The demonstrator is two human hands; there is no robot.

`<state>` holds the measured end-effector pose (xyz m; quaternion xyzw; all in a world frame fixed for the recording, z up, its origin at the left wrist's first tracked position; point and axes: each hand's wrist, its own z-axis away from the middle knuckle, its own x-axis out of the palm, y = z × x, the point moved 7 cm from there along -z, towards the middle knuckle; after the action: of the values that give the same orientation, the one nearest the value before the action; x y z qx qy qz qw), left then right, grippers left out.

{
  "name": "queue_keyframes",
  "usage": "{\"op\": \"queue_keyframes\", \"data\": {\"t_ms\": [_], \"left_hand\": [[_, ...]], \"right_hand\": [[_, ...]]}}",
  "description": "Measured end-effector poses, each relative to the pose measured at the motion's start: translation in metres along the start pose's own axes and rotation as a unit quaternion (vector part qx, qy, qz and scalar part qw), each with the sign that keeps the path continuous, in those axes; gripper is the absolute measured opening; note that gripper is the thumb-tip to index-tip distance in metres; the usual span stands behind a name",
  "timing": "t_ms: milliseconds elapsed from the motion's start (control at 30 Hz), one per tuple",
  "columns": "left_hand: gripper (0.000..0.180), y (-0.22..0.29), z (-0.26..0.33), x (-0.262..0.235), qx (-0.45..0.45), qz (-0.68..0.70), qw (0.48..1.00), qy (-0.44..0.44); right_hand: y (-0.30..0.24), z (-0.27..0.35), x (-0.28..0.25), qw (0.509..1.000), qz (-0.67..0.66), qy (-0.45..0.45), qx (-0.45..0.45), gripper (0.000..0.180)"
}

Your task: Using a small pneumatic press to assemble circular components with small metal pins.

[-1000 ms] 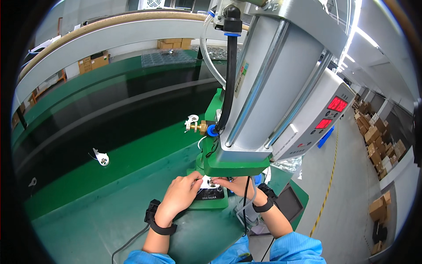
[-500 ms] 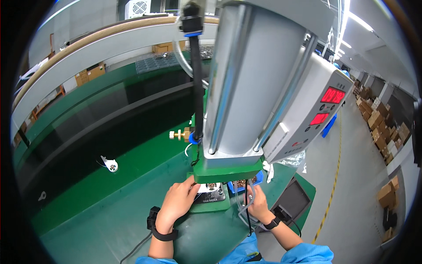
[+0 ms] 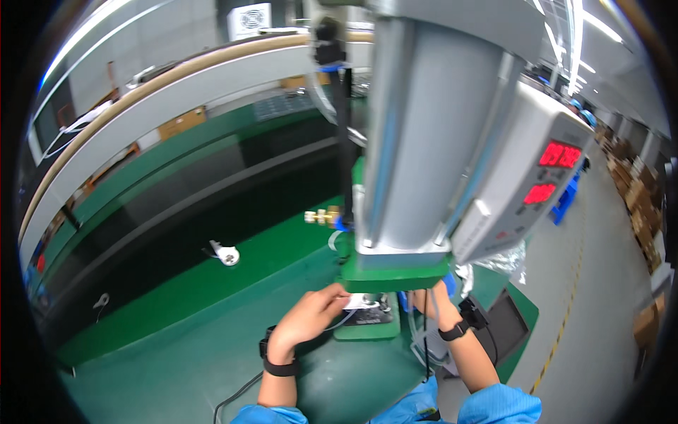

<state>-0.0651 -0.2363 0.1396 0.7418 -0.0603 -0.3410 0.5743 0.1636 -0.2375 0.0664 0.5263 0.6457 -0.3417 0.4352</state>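
Note:
My left hand (image 3: pixel 311 316) is closed, thumb and fingers pinching the edge of a white plastic part (image 3: pixel 358 302) with a thin wire trailing from it. That part is at the metal fixture plate (image 3: pixel 367 316) on the green base of a pneumatic press (image 3: pixel 424 141), under its green head. My right hand (image 3: pixel 432 304) reaches in beside the press, at a blue bin (image 3: pixel 449 284). Its fingertips are hidden behind the press head and tubing, so what they hold does not show. Each wrist wears a black band.
A control box (image 3: pixel 526 177) with red displays is fixed to the press's right. Clear tubing (image 3: pixel 417 339) and a black cable hang in front. Similar white parts (image 3: pixel 227 255) lie on the dark conveyor's green edge at left. Crumpled clear plastic (image 3: pixel 505 261) and a grey tray (image 3: pixel 505 325) are at right.
The view has shifted, so the press appears farther right. My left hand has drawn back slightly from the press, the white part at its fingertips. My right hand has reached farther forward to the blue bin.

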Motion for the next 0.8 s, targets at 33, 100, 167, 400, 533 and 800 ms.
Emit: {"op": "queue_keyframes", "data": {"t_ms": [33, 100, 167, 400, 533, 800], "left_hand": [[0.019, -0.001, 0.001, -0.001, 0.010, -0.015, 1.000, 0.016], [0.018, 0.005, 0.006, 0.002, 0.012, -0.043, 0.998, 0.036], [0.017, 0.005, 0.009, 0.007, 0.012, -0.091, 0.993, 0.072], [0.012, -0.015, 0.009, -0.005, -0.037, 0.154, 0.987, 0.039], [0.014, -0.030, 0.006, -0.065, 0.003, 0.066, 0.988, 0.141], [0.035, -0.264, -0.046, -0.213, -0.208, -0.389, 0.865, 0.239]], "right_hand": [[-0.005, -0.001, -0.005, 0.999, -0.035, 0.018, -0.006, 0.012], [-0.006, 0.002, -0.003, 0.997, -0.070, 0.034, -0.017, 0.013], [0.004, 0.003, 0.011, 0.991, -0.128, 0.024, 0.031, 0.019], [-0.017, 0.001, -0.061, 0.981, -0.121, 0.130, 0.074, 0.007], [-0.006, 0.010, -0.070, 0.962, -0.196, 0.130, 0.137, 0.012], [-0.017, 0.032, -0.091, 0.944, -0.278, 0.133, 0.122, 0.009]]}}
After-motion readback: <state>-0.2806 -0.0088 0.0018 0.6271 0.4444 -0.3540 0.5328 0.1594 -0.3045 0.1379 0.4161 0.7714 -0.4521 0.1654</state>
